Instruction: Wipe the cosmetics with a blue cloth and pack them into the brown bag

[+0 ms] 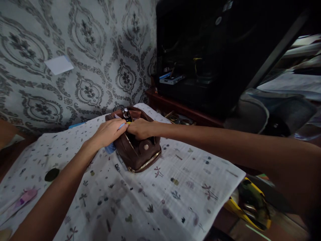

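Observation:
A brown leather handbag (pixel 140 160) with gold zippers and a round snap stands unzipped on a white printed cloth (pixel 160 190). Over its left rim my left hand (pixel 111 130) is closed, gripping the edge. Something light blue shows by that thumb. My right hand (pixel 142 129) reaches into the opening with fingers curled. What they hold, if anything, is hidden; a small yellow bit shows beside them. A dark bottle (pixel 126 114) with a silver cap stands up in the bag behind both hands. Blue material (pixel 109 148) lies against the bag's left side.
A large black television-like panel (pixel 200 40) stands behind at right on a reddish-brown stand (pixel 185 108). Patterned wallpaper backs the left. On the cloth lie a dark green oval (pixel 52 174) and a pink item (pixel 28 194). A yellow-edged bag (pixel 250 204) sits below the right edge.

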{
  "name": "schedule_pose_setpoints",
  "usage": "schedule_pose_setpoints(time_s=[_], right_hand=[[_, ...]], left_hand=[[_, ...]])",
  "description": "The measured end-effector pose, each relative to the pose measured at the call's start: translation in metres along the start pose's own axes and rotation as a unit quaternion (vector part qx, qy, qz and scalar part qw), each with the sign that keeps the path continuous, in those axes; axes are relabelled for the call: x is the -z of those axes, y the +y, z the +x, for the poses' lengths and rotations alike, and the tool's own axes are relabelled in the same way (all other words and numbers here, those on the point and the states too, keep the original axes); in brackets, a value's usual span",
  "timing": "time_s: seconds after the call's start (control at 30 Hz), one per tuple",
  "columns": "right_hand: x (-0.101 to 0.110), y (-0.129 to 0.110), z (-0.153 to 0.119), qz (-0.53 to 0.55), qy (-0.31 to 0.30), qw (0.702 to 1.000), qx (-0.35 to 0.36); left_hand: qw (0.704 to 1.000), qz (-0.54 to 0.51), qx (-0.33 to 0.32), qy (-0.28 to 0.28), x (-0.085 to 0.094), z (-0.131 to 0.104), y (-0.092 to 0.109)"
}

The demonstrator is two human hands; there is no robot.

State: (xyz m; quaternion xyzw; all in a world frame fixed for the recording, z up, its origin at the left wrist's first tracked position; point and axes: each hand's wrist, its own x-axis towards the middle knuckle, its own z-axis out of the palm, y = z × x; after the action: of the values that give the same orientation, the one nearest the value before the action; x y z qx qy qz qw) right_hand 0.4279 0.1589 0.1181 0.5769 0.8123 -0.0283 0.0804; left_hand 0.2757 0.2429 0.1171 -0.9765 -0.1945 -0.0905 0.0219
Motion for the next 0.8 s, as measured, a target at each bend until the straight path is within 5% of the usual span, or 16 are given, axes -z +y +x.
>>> schedule_pose_setpoints(time_s=[0.43, 0.8], right_hand=[[-0.008, 0.01, -0.001, 0.048, 0.042, 0.998, -0.021], [0.021, 0.011, -0.011, 0.059, 0.067, 0.996, -0.008]], left_hand=[[0.999, -0.031, 0.014, -0.001, 0.001, -0.001, 0.0], [0.999, -0.027, 0.037, 0.028, -0.001, -0.005, 0.003]])
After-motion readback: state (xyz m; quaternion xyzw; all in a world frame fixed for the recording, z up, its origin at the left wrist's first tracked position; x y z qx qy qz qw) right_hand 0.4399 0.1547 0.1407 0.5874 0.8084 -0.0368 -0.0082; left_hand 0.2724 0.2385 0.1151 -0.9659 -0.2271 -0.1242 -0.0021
